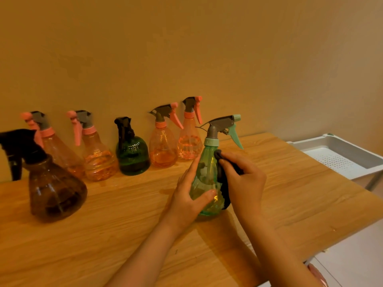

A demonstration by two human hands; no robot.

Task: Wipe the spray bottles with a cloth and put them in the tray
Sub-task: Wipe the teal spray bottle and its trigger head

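Note:
A light green spray bottle (205,179) with a grey and mint trigger head stands upright on the wooden table (128,235). My left hand (186,197) grips its lower body, thumb across the front. My right hand (242,181) holds a dark cloth (222,183) pressed against the bottle's right side, just below the neck. The white tray (339,156) sits off the table's right end, with nothing visible in it.
Along the wall stand several pink spray bottles (161,150), a dark green one (132,156), and a brown one (56,189) nearer at the left. The table's right edge drops off beside the tray.

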